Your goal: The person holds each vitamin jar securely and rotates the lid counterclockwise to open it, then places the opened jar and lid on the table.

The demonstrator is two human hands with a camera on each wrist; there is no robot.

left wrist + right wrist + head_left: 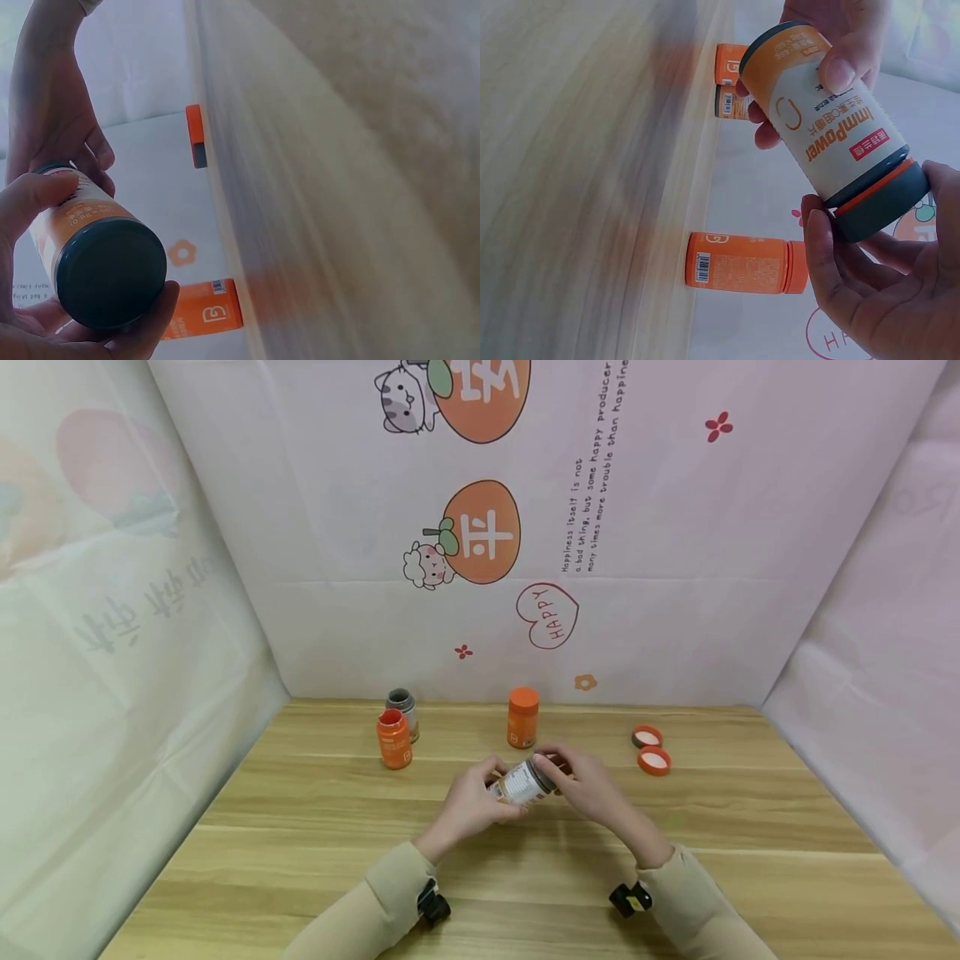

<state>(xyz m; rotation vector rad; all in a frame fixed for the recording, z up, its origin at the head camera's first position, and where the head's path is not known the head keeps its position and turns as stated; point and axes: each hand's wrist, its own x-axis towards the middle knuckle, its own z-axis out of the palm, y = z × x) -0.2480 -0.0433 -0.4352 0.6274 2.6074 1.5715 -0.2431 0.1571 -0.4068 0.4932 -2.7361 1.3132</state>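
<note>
L hand grips white-orange bottle, R hand pinches its grey cap — bottle tilted, ctr, near side of capped orange bottle. Prob. best: hold firm, turn square — no side load.

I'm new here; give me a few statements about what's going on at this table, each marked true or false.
1. The left hand grips a white-and-orange bottle. True.
2. That bottle is held upright. False: it is tilted.
3. The right hand holds the dark cap at that bottle's end. True.
4. All three standing bottles are open. False: the orange bottle in the middle is capped.
5. Two loose caps lie to the left of the hands. False: they lie to the right.
</note>
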